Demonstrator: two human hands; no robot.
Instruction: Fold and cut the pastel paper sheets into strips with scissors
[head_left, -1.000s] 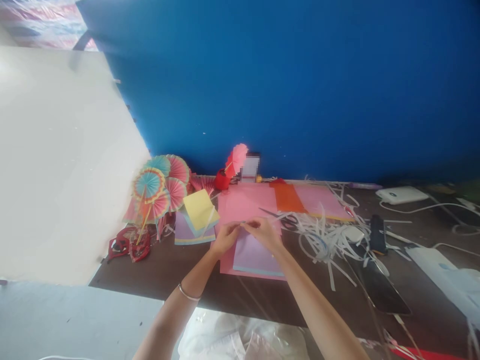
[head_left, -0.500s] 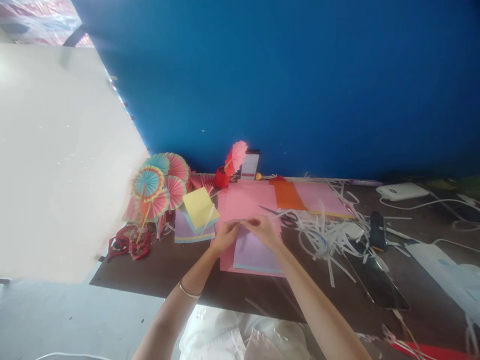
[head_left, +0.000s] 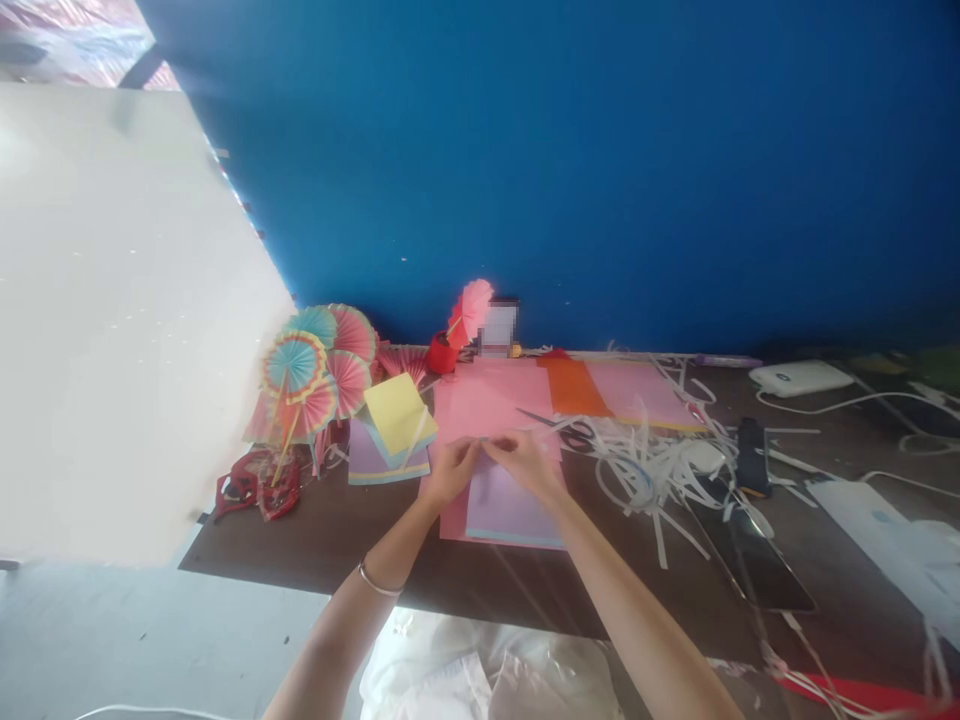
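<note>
My left hand (head_left: 452, 470) and my right hand (head_left: 523, 462) meet at the fingertips, both in a pinch. Whatever lies between the fingers is too small to make out. Just below them is lavender paper (head_left: 514, 508) with a light blue near edge, lying on larger pink sheets (head_left: 495, 395). The right hand covers part of the lavender paper. Beyond the right hand are dark-handled scissors (head_left: 577, 432), blades pointing left. Left of my left hand, a yellow sheet (head_left: 399, 410) rests over blue and lavender sheets (head_left: 367, 455).
Folded paper fans (head_left: 296, 365) stand at the left, behind a red bundle (head_left: 259, 485). A pink fan (head_left: 472, 310) rises from a red holder (head_left: 442, 353). Tangled white strips (head_left: 649, 465), a phone (head_left: 757, 560) and a white cabled device (head_left: 801, 377) lie to the right. A blue wall (head_left: 570, 170) closes the back.
The view has shifted slightly. My fingertips stay together at nearly the same spot, with only a small movement of the fingers. The papers and other things lie as before.
</note>
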